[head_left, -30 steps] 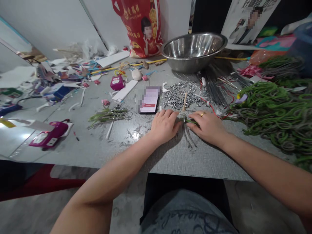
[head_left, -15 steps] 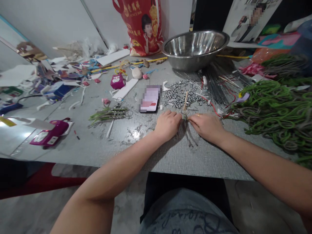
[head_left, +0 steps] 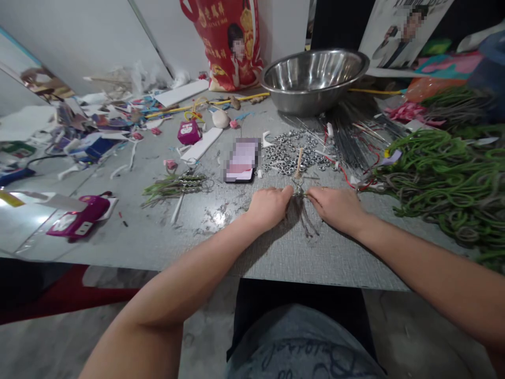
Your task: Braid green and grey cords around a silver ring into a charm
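Near the table's front edge, my left hand [head_left: 271,206] pinches the left side of a small knotted cord piece [head_left: 300,192]. My right hand [head_left: 332,204], wearing a ring, has its closed fingers on the cord's right side. Grey-brown cord ends [head_left: 308,225] trail from the knot toward me on the tabletop. A thin tan stick [head_left: 299,162] stands out just beyond the knot, and whether it is joined to the cord I cannot tell. Many small silvery beads [head_left: 290,150] lie scattered past my hands. My fingers partly hide the knot.
A phone [head_left: 241,160] lies left of the beads. Behind them stands a steel bowl [head_left: 311,100]. Green and grey cords [head_left: 442,184] heap at the right; finished-looking cord pieces [head_left: 173,184] lie left. A purple device [head_left: 81,216] and paper scraps [head_left: 98,118] fill the left.
My left hand has turned, its fingers curling in and its thumb now at the knot. My right hand has shifted slightly, still at the cord.
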`<move>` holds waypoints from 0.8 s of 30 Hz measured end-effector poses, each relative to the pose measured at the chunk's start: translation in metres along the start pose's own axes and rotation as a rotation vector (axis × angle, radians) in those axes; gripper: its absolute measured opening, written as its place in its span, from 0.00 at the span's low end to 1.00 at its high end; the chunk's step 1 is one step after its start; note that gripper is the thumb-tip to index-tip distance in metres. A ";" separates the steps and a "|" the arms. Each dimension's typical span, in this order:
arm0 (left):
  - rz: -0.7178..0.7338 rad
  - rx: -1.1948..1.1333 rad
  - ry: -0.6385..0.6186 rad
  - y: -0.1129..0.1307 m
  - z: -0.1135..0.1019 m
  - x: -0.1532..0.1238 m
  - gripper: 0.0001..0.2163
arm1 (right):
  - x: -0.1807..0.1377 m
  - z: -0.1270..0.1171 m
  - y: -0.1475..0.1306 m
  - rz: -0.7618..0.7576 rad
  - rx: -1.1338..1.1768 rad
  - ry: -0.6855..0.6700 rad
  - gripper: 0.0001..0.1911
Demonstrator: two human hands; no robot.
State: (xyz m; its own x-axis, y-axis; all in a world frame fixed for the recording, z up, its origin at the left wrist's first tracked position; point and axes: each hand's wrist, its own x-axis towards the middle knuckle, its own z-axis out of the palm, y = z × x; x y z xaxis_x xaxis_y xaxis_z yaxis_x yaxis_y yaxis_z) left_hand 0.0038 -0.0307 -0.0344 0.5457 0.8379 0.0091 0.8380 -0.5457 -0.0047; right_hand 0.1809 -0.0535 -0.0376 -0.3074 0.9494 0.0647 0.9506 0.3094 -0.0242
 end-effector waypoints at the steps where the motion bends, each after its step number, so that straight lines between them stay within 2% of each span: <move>1: -0.004 -0.011 0.009 -0.001 0.001 0.000 0.10 | 0.000 0.001 0.001 0.008 0.008 0.007 0.16; 3: -0.004 -0.040 0.043 -0.003 0.004 -0.002 0.12 | -0.001 0.001 0.003 -0.003 0.047 0.039 0.17; 6: 0.044 -0.094 0.096 -0.007 0.006 -0.005 0.13 | -0.003 0.003 0.009 -0.111 0.127 0.084 0.18; 11: 0.120 -0.072 0.085 -0.010 0.006 -0.007 0.15 | -0.005 0.008 0.017 -0.254 0.125 0.094 0.19; 17: 0.114 -0.019 0.068 -0.008 0.006 -0.008 0.16 | -0.003 0.004 0.014 -0.236 0.096 0.047 0.21; 24: 0.078 -0.089 0.007 -0.004 -0.003 -0.008 0.16 | 0.000 -0.003 0.011 -0.210 0.211 -0.052 0.19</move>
State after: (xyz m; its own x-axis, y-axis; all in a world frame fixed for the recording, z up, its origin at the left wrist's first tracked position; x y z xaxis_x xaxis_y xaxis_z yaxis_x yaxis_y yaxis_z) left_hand -0.0037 -0.0349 -0.0310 0.6088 0.7931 0.0186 0.7895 -0.6080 0.0834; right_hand 0.1917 -0.0500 -0.0348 -0.5032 0.8633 0.0389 0.8377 0.4984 -0.2234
